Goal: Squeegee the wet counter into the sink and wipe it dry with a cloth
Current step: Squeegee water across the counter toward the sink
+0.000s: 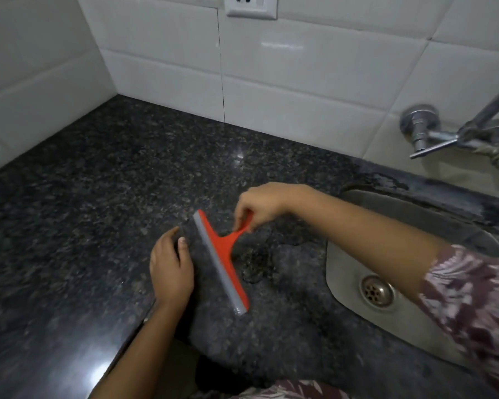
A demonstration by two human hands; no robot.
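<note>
An orange squeegee [224,254] with a grey rubber blade lies slanted on the dark speckled granite counter [104,180]. My right hand [260,205] pinches the end of its handle from above. My left hand [172,266] rests flat on the counter just left of the blade, fingers relaxed, not touching it. A patch of water [257,263] sits on the counter right of the squeegee, between it and the steel sink [340,272]. No cloth is in view.
The sink drain [377,292] is at the right. A metal wall tap [455,136] juts out above the sink. White tiled walls meet at the back left corner, with a socket [251,5] high up. The counter's front edge runs at lower left.
</note>
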